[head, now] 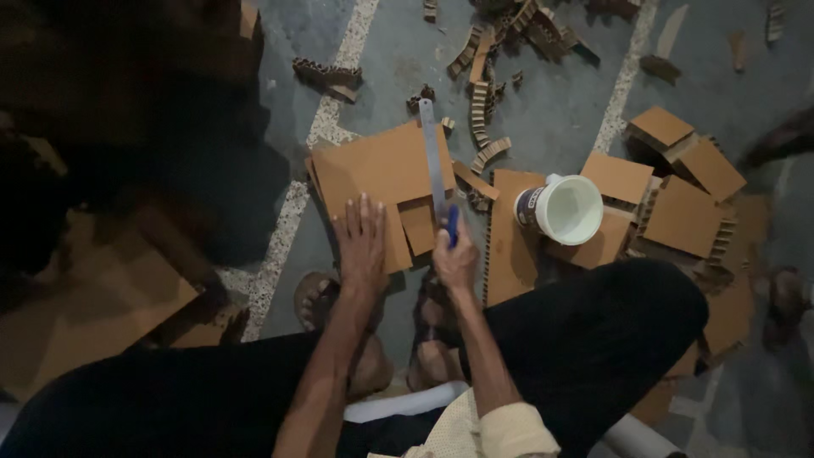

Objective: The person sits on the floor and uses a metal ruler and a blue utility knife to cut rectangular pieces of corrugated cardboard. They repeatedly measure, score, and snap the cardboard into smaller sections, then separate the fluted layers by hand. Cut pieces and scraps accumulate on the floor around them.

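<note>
Right hand [455,259] is wrapped tight round the blue handle [453,226] of a saw [433,157], fingers closed on it, blade running straight away from the person across the cardboard sheet [381,170]. Left hand [361,242] lies flat & spread on that sheet, palm down, fingers apart, gripping nothing, just pressing.

Head view, only one there is: sheet sits on the grey floor [551,119] right in front of the person's sandalled feet. Blade lies over the sheet's right part, a smaller cut piece [418,227] w/ a notch edge just below it. White tub [568,208] stands to the right on another cardboard piece, near the saw hand. More cardboard squares [682,212] stacked further right, corrugated scraps [487,110] scattered beyond the blade tip.

Risks, as I judge them: left fingertips sit close beside the blade line, so a slip or jump of the saw could catch them. Sheet is held by palm pressure only; if it shifts, the cut wanders. Light is poor, edge hard to see. Elbow swing on the right could knock the tub. Feet are near the handle end too.
</note>
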